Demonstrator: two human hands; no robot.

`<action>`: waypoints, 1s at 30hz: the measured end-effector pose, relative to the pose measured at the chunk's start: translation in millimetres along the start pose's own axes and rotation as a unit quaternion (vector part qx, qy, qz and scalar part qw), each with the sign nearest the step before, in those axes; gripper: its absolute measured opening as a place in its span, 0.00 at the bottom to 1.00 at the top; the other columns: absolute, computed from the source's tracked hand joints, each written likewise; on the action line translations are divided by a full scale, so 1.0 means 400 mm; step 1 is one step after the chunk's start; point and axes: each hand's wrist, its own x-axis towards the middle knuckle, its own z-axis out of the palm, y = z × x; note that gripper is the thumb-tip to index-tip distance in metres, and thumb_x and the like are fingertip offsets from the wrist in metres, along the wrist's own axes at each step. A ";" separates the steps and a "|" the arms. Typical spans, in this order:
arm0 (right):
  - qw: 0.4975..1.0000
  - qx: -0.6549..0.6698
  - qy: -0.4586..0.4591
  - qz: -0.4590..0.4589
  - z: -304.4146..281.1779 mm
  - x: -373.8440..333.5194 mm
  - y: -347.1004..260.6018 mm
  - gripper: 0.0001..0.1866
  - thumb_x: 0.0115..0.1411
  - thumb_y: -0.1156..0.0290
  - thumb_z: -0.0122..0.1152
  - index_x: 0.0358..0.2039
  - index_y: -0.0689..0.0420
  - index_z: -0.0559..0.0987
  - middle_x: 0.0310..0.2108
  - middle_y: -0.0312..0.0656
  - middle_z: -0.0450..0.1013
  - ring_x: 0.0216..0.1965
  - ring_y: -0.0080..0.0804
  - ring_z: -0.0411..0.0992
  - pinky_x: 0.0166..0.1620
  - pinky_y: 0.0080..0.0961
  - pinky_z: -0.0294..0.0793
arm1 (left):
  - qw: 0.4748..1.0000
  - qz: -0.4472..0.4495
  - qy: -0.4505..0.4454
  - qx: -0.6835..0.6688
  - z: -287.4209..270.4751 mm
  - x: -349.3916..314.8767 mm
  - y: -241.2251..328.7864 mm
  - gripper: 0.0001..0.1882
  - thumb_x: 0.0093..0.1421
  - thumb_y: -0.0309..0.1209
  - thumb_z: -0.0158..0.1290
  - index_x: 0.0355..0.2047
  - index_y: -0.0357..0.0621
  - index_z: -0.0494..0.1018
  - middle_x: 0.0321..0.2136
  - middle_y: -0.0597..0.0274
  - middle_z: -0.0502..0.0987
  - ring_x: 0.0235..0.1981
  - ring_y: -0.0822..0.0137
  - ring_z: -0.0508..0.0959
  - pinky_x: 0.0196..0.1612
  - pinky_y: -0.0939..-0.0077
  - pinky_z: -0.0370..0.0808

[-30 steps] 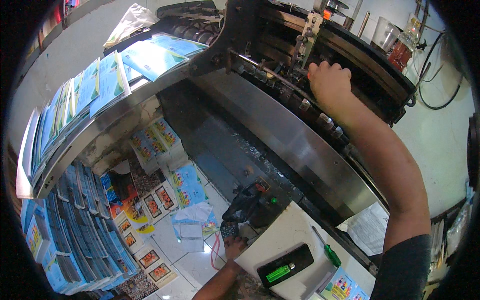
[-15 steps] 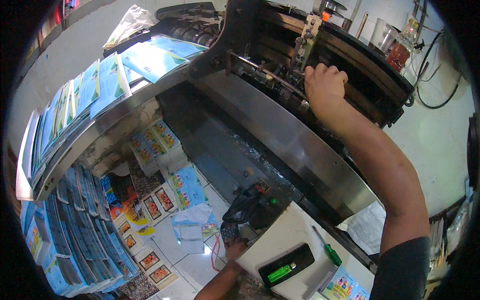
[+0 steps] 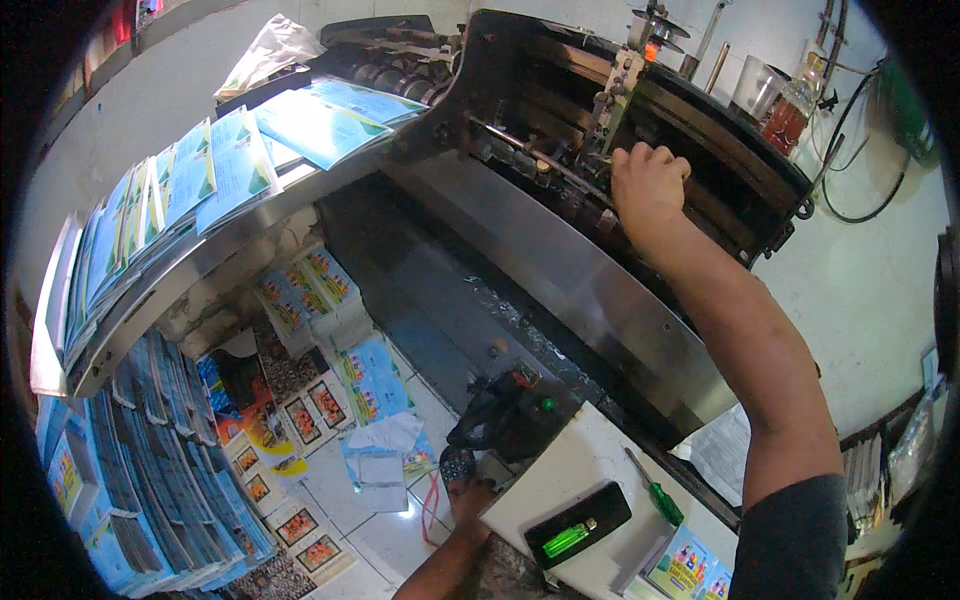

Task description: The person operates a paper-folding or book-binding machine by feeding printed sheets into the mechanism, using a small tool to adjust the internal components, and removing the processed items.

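My right hand [image 3: 648,182] reaches over a dark metal machine [image 3: 725,150]. Its fingers are curled beside an upright metal bracket [image 3: 618,95] and above a long steel rod [image 3: 530,152]. Whatever lies under those fingers is hidden by the hand. Low down, my left hand [image 3: 472,500] is at a dark, round, perforated part [image 3: 458,465] beside a black plastic bag [image 3: 490,415]. That hand's fingers are partly hidden and in shade.
Printed blue sheets [image 3: 235,165] lie overlapped on a metal-edged table; tall stacks of booklets [image 3: 170,470] stand below. On the white tabletop [image 3: 600,450] are a black phone [image 3: 575,530], a green lighter [image 3: 568,540] and a green-handled screwdriver [image 3: 665,505]. A bottle [image 3: 790,110] stands atop the machine.
The view has shifted slightly. My right hand keeps its curled shape at the same part of the machine, and my left hand stays by the round part.
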 end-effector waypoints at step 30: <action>0.988 0.118 -0.081 0.053 -0.022 0.037 0.012 0.14 0.64 0.67 0.52 0.49 0.54 0.73 0.49 0.47 0.73 0.51 0.48 0.74 0.42 0.55 0.75 | 0.998 0.009 -0.051 0.020 -0.054 -0.016 0.022 0.21 0.55 0.44 0.51 0.48 0.53 0.76 0.50 0.53 0.75 0.56 0.53 0.70 0.56 0.46 0.63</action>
